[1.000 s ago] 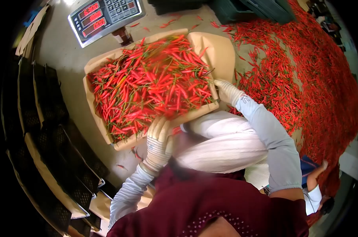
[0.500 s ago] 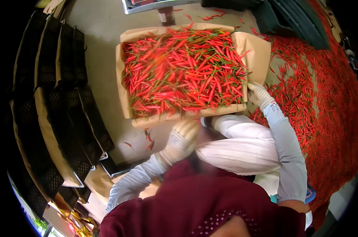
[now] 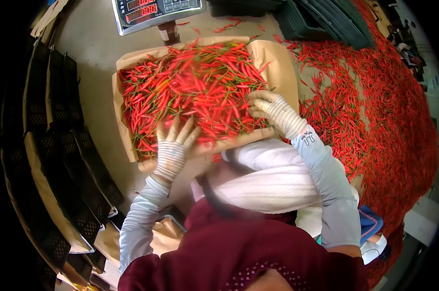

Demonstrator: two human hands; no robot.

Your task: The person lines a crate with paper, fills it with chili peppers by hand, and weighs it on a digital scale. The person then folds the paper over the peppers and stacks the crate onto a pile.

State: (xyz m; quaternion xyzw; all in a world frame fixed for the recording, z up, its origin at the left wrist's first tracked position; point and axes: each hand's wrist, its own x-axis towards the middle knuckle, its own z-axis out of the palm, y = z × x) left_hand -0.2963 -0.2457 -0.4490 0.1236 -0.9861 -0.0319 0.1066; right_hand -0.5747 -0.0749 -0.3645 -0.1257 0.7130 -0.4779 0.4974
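Observation:
Red chili peppers (image 3: 180,92) with green stems fill a box lined with brown paper (image 3: 277,68), heaped nearly to its rim. My left hand (image 3: 173,148), in a striped whitish glove, lies over the near left part of the heap with its fingers spread. At the near right side, my right hand (image 3: 277,111), gloved alike, rests its fingers apart on the peppers beside the folded paper. Neither hand shows a pepper gripped in it. Part of the heap is blurred.
A digital scale (image 3: 156,12) with a red display stands beyond the box. Black crates (image 3: 64,165) are stacked at left, and green crates (image 3: 321,22) stand at the upper right. Loose chilies (image 3: 394,126) cover the floor at right. My bent leg (image 3: 273,179) is close to the box.
My left hand has gone from below the near edge onto the peppers and spread its fingers. My right hand has moved from the paper edge onto the heap. The view has shifted, showing more scale.

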